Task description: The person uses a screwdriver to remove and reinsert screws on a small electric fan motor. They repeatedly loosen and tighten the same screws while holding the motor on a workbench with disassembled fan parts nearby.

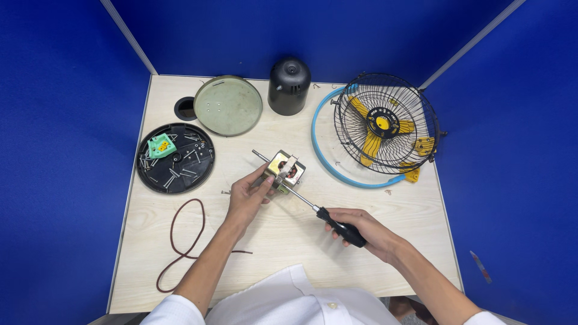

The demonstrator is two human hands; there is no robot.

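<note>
On the pale tabletop point(283, 241), I work at the fan motor point(285, 168), set at the centre so both arms reach it. Right of the motor lies the wire fan guard point(385, 123) with yellow blades; left of it, a black tray point(175, 158) keeps loose screws together. My left hand point(250, 194) clasps the motor to steady it, while my right hand point(358, 229) grips the screwdriver point(328, 215), tip at the motor.

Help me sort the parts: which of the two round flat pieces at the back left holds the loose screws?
The black round tray, nearer the left hand, holds the screws and a green part. The olive-green disc behind it carries nothing loose.
</note>
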